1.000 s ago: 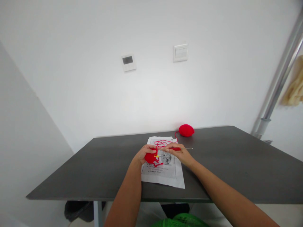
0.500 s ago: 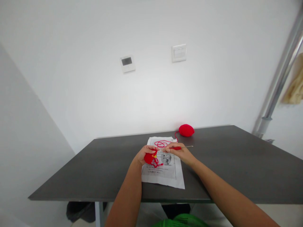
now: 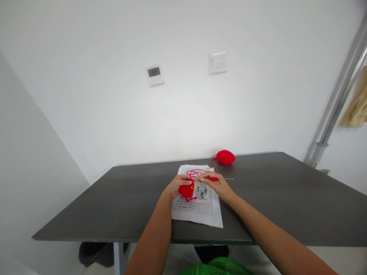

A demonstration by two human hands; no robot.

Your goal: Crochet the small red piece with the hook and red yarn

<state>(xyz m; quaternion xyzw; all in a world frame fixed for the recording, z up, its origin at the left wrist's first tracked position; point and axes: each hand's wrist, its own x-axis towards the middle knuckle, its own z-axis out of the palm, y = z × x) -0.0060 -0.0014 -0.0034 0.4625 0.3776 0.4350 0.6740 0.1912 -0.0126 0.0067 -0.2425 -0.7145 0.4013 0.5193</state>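
Pinched between the thumb and fingers of my left hand (image 3: pixel 175 186) is a small red crochet piece (image 3: pixel 186 190), with a yellow stitch marker (image 3: pixel 194 187) clipped at its right edge. My right hand (image 3: pixel 216 184) grips a crochet hook (image 3: pixel 212 178) by its red handle, pen-like. The hook's thin metal tip points left and meets the top edge of the piece; whether it passes through a stitch is too small to tell. Red yarn (image 3: pixel 195 172) loops behind both hands and runs to a red yarn ball (image 3: pixel 225 157) at the back of the table.
Under my hands a printed paper sheet (image 3: pixel 197 217) lies on the dark grey table (image 3: pixel 114 206). A white wall with a thermostat (image 3: pixel 155 74) and a light switch (image 3: pixel 218 62) stands behind. Below the table are a black bag (image 3: pixel 97 254) and a green mesh basket (image 3: pixel 218 267).
The crochet piece has turned in my left hand and moved slightly right, its marker now on the right edge. The hook has levelled and come to the piece's top edge.
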